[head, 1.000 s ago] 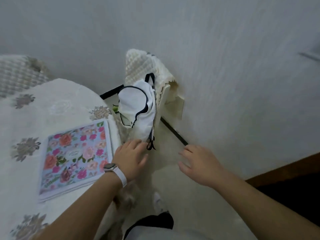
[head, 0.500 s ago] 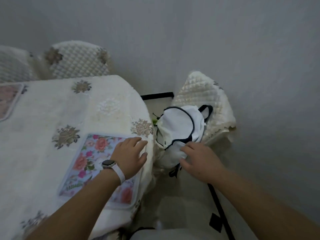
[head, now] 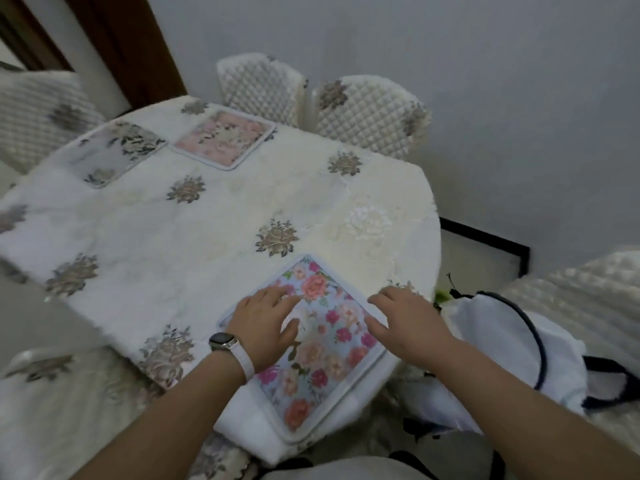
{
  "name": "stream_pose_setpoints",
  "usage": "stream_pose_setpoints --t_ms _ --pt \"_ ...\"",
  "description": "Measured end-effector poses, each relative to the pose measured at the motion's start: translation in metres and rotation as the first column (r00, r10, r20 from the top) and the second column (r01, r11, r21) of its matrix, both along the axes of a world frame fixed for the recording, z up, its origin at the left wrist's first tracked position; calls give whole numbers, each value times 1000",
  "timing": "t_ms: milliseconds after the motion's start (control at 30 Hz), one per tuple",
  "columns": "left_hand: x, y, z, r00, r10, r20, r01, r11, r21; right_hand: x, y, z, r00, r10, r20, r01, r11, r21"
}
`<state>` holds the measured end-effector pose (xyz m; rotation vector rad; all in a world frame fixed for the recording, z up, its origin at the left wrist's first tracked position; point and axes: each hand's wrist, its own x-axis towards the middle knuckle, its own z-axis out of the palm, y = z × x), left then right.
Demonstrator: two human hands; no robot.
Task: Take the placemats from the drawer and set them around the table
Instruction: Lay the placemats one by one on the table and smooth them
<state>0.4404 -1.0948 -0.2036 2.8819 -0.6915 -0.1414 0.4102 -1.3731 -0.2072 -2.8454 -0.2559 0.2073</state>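
Note:
A blue floral placemat [head: 322, 355] lies at the near edge of the round table [head: 214, 230], which wears a white embroidered cloth. My left hand [head: 265, 322], with a watch on its wrist, rests flat on the mat's left part. My right hand [head: 405, 322] lies with spread fingers on the mat's right edge. A pink floral placemat [head: 223, 138] sits at the far side. Beside it on the left lies a grey floral placemat [head: 116, 150].
Quilted chair backs [head: 367, 112] stand behind the table by the grey wall. A white bag with dark trim [head: 512, 348] sits on the chair at my right. Another covered chair [head: 38, 109] is at the far left, and a dark wooden frame stands beyond it.
My view swung left from the chair with the bag to the whole table. My right hand left the bag and came down onto the blue mat beside my left hand.

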Motion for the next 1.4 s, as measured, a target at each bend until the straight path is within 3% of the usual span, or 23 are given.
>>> stream_pose_setpoints --t_ms 167,300,400,567,700,867,1033,1300,1400 --pt "-10 -4 -8 974 222 -46 -222 975 9 55 -20 -28 988 137 -73 -139 990 -11" --pt "-24 2 -28 894 423 -147 -424 905 25 87 -25 -52 967 213 -142 -217 976 -10" --pt "-39 10 -41 767 598 -234 -614 789 3 102 -20 -64 945 235 -228 -238 971 16" --pt "-60 16 -61 481 768 -423 -852 523 -19 111 -1 -77 907 208 -367 -204 978 49" --pt "-68 15 -76 289 794 -534 -947 320 -37 115 9 -85 900 134 -416 -105 990 90" --pt "-64 7 -83 191 799 -571 -980 120 -159 117 22 -85 890 45 -454 33 986 162" --pt "-59 6 -89 149 830 -537 -989 117 -94 116 25 -87 885 3 -466 99 976 193" --pt "-67 4 -92 54 740 -671 -985 -71 -158 108 25 -87 844 19 -536 184 928 323" --pt "-69 3 -91 52 722 -690 -978 -103 -182 105 26 -85 852 26 -523 191 914 357"
